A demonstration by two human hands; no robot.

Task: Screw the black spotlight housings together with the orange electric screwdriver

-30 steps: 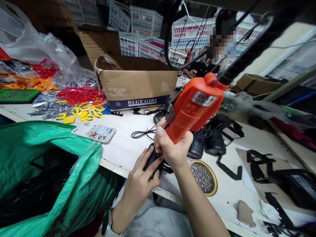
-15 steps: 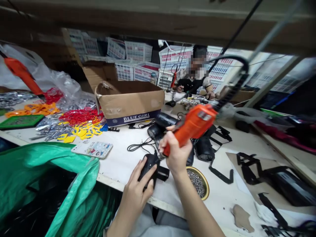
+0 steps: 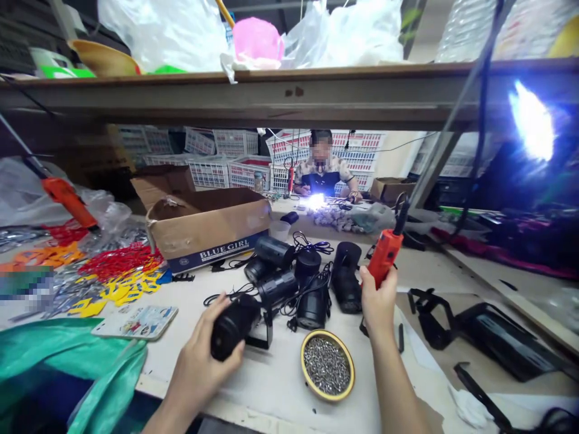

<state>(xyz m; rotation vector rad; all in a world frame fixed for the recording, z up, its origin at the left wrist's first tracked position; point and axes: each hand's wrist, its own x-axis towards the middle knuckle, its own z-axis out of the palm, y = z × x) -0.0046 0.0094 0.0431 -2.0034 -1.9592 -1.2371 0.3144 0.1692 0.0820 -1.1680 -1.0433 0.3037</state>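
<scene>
Left hand (image 3: 199,361) wrapped around a black lamp (image 3: 235,325) lying on the bench (image 3: 271,386), right hand (image 3: 377,304) closed around an orange screwdriver (image 3: 384,256) at three o'clock, with a bowl of screws (image 3: 327,364) between them.

White table (image 3: 280,386) carries black lamps (image 3: 312,301), screw dish (image 3: 327,365), carton (image 3: 208,226).

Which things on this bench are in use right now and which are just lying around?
In use:
left hand on black lamp
right hand gripping orange screwdriver
screw bowl

Lying about:
cardboard box
phone
green bag
red and yellow parts
</scene>
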